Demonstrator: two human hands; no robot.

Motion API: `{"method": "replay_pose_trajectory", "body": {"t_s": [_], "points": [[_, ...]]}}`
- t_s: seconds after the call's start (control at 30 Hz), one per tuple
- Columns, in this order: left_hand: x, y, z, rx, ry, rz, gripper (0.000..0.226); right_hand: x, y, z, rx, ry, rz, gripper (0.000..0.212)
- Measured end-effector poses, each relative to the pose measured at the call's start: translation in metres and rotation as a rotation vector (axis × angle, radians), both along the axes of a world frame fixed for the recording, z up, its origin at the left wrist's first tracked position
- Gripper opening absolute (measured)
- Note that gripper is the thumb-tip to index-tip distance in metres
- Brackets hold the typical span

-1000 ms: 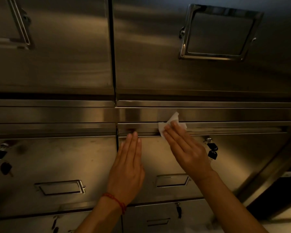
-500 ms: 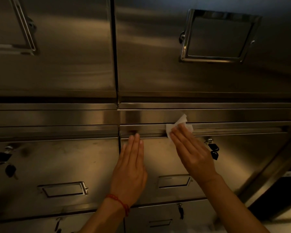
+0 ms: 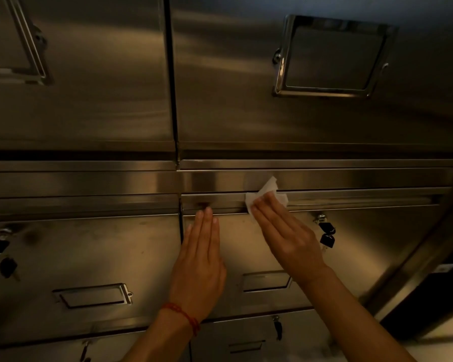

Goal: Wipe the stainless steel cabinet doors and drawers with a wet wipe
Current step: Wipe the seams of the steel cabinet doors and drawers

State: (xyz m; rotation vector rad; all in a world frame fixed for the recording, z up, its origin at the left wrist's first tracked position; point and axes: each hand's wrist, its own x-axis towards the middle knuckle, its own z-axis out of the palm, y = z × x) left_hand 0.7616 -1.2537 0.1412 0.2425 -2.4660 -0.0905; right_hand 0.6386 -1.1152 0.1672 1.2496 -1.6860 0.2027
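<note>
A stainless steel cabinet fills the head view, with two tall doors above and drawers below. My right hand (image 3: 285,236) presses a white wet wipe (image 3: 266,195) with straight fingers against the long handle rail (image 3: 351,201) at the top of the right drawer (image 3: 356,252). My left hand (image 3: 200,262) lies flat on the same drawer front near its left edge, fingers straight and together, a red thread round the wrist. Most of the wipe is hidden under my right fingers.
Black keys (image 3: 327,233) hang from the right drawer's lock just right of my right hand. More keys (image 3: 0,254) hang on the left drawer. Label frames (image 3: 94,295) sit on the drawer fronts, a square frame (image 3: 330,56) on the upper right door. Lower drawers show below.
My right hand has slid the wipe a little to the right along the rail. My left hand has stayed flat on the drawer front.
</note>
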Motion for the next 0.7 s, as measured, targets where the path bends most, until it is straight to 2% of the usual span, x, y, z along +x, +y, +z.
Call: {"method": "replay_pose_trajectory", "body": {"t_s": [0.13,0.3,0.5,0.7], "points": [[0.0,0.003,-0.001,0.009,0.0,0.006,0.06,-0.006,0.006,0.006,0.06,0.042,-0.003,0.035],[0.0,0.002,0.0,0.014,-0.009,0.006,0.059,-0.002,0.01,0.001,-0.031,-0.005,-0.042,0.034],[0.0,0.002,0.001,0.015,-0.007,0.006,0.059,-0.002,0.007,0.005,0.044,0.005,-0.018,0.041],[0.002,0.001,0.001,0.013,-0.014,0.009,0.06,-0.002,0.011,0.002,-0.005,0.002,-0.07,0.034]]}}
